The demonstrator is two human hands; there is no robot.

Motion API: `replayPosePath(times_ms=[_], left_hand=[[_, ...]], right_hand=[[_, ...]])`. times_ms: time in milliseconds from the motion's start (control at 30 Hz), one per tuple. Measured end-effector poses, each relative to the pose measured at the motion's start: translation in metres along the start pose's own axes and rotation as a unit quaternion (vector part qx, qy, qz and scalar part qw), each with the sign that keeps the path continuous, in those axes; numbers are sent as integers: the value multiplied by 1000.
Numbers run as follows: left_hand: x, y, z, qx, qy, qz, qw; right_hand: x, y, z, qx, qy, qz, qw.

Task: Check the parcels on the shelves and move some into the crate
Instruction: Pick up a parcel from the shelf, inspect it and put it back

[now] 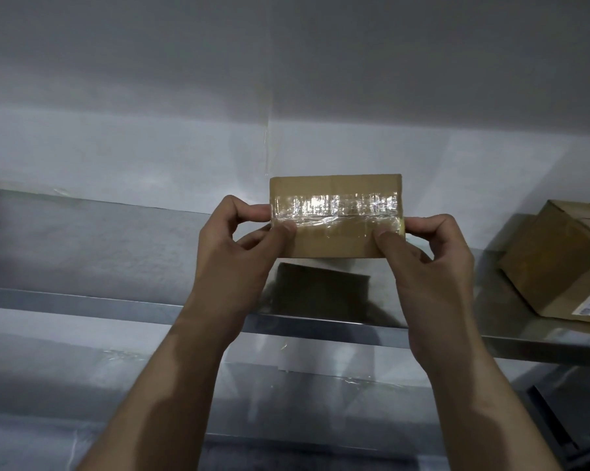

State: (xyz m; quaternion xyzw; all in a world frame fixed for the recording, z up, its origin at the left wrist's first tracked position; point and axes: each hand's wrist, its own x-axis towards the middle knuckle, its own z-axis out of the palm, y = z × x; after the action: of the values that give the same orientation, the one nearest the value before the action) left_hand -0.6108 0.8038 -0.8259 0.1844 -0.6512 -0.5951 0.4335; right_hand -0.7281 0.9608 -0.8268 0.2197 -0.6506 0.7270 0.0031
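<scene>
A small brown cardboard parcel (336, 215) with a band of clear shiny tape across its face is held up above a steel shelf (117, 253). My left hand (239, 246) pinches its left end and my right hand (429, 253) pinches its right end, thumbs on the front face. The parcel's dark reflection lies on the shelf below it. No crate is in view.
A larger cardboard box (558, 263) with a printed label lies tilted on the shelf at the right edge. A pale wall stands behind the shelf. A lower shelf level shows beneath, with a dark object (555, 419) at the bottom right.
</scene>
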Motion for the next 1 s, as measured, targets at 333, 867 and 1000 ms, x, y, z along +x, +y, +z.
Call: replayPosePath(times_ms=[333,867,1000], left_hand=[[0,2,0,-35,25,-29,999],[-1,6,-8,-53,-138,-88,985],[2,17,-5,-93,-133,-97,982]], right_hand=[[-4,-6,-4,36,13,-1,999],[-10,2,6,-86,-7,-72,994],[-4,-4,1,-40,-12,-24,999]])
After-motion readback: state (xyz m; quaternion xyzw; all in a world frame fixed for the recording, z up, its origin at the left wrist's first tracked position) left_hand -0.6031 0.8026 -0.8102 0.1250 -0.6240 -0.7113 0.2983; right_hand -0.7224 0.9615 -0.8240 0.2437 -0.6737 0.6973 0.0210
